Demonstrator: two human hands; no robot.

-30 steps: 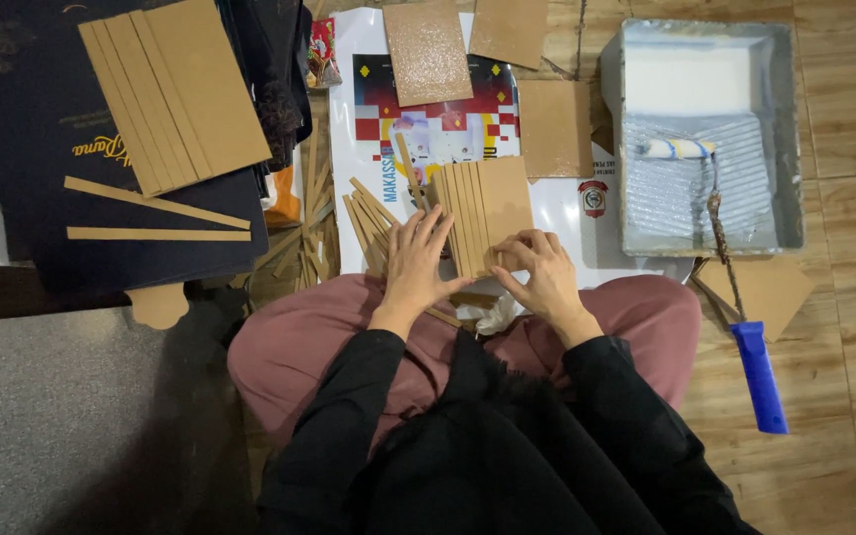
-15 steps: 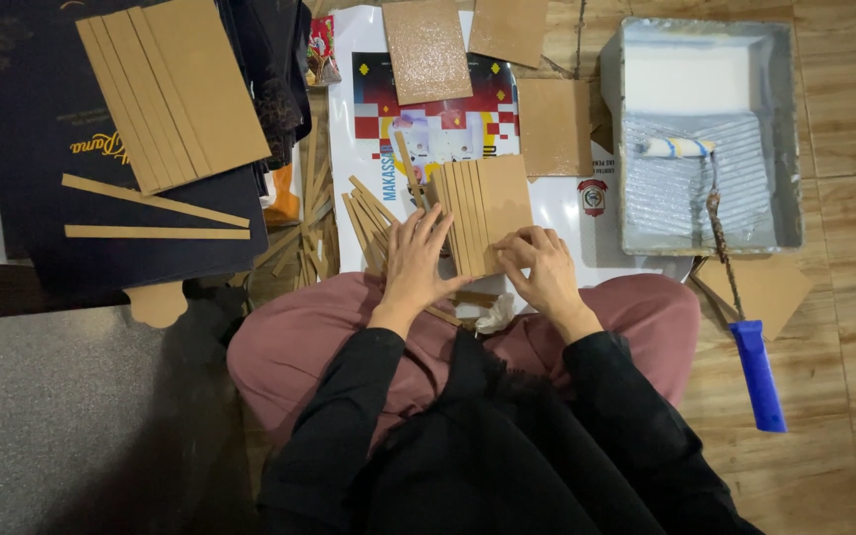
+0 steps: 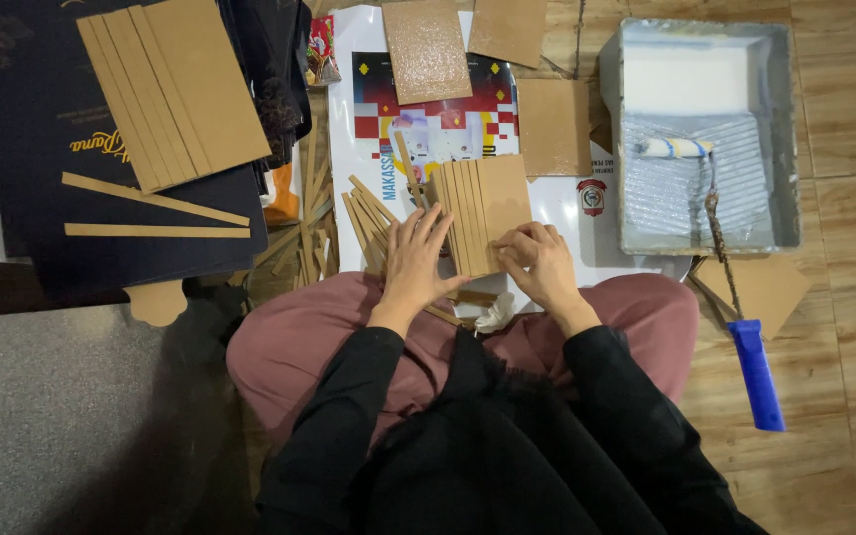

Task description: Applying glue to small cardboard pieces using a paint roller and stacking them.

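I sit cross-legged on the floor. A brown cardboard panel (image 3: 492,203) with several narrow strips glued along its left side lies on a printed white sheet (image 3: 557,213) in front of my knees. My left hand (image 3: 416,260) rests flat with spread fingers on its lower left edge, next to a bundle of loose cardboard strips (image 3: 367,220). My right hand (image 3: 539,260) presses with curled fingers on the panel's lower right corner. A crumpled white cloth (image 3: 495,313) lies between my hands.
A grey paint tray (image 3: 705,134) with a small roller, its blue handle (image 3: 755,372) on the wood floor, stands at right. Cardboard pieces (image 3: 438,50) lie at the top. A larger stripped panel (image 3: 175,89) and two strips rest on dark sheets (image 3: 42,188) at left.
Both hands have shifted only slightly on the panel; the right fingers have curled a little nearer its lower edge. Nothing else has moved.
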